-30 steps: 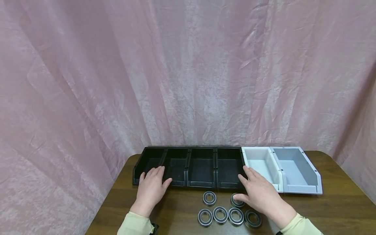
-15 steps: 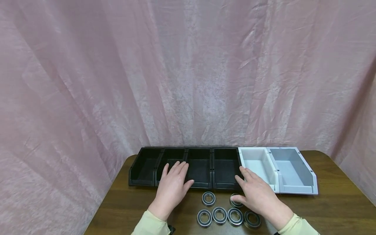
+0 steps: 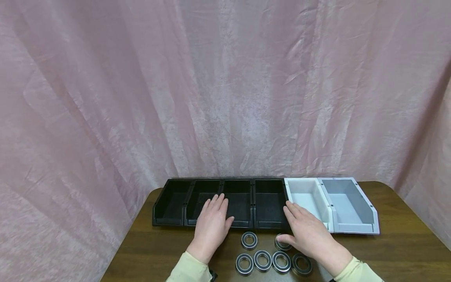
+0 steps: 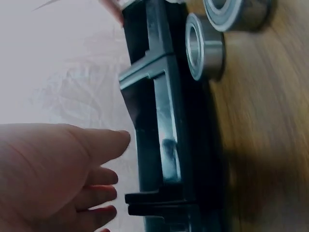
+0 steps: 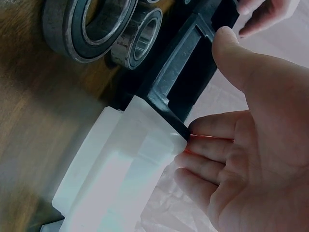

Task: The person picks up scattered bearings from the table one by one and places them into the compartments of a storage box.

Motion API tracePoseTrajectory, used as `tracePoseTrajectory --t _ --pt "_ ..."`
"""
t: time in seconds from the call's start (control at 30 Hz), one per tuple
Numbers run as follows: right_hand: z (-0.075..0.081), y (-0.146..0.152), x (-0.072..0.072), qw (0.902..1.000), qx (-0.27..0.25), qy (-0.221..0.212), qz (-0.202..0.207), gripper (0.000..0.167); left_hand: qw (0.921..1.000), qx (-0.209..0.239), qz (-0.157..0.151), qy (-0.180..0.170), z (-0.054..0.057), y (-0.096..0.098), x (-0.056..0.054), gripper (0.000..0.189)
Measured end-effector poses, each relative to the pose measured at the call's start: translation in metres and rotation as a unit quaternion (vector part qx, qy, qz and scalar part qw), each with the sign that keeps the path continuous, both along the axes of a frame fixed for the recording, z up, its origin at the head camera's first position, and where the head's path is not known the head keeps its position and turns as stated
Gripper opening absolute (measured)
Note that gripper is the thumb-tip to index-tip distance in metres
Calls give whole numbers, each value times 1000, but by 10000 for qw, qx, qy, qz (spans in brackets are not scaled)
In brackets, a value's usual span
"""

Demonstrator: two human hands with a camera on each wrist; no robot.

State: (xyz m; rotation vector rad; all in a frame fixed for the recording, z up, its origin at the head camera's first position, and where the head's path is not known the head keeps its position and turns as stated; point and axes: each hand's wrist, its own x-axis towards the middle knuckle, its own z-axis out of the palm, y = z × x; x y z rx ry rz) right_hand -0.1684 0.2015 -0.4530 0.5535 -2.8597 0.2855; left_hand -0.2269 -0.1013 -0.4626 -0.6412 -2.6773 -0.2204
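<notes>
A: How is the left hand (image 3: 211, 230)?
B: Straight-fingered, thumb out wide, over the near part of the black bins (image 3: 269, 197).
A: And the right hand (image 3: 310, 234)?
B: Also straight and wide, where those bins meet the white bin (image 3: 310, 196), to the right.
A: The bearings (image 3: 281, 270)?
B: Six, on the wooden table (image 3: 137, 250), nearer than the bins: two far, four near. The right hand partly hides the far-right one.

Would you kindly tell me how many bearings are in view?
6: four bearings form the near row; one lies behind at left, another, partly obscured by the right hand, at right. Others may be hidden.
</notes>
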Motion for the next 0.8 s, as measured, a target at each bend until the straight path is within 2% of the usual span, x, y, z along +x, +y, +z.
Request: tracePoseTrajectory --t 0.17,0.43,0.7,0.8 --pt "0 -1 0 10000 24 57 26 90 9996 -32 227 -142 -6 -5 0 60" --pt "0 -2 -2 9999 11 -85 74 90 9995 -197 245 -101 -4 -11 1 57" --pt "0 -7 -2 9999 -16 -40 155 89 9986 -204 192 439 -2 -18 -1 54" --pt "0 -9 -1 9999 4 29 137 89 9985 -129 148 508 -4 -21 -4 56"
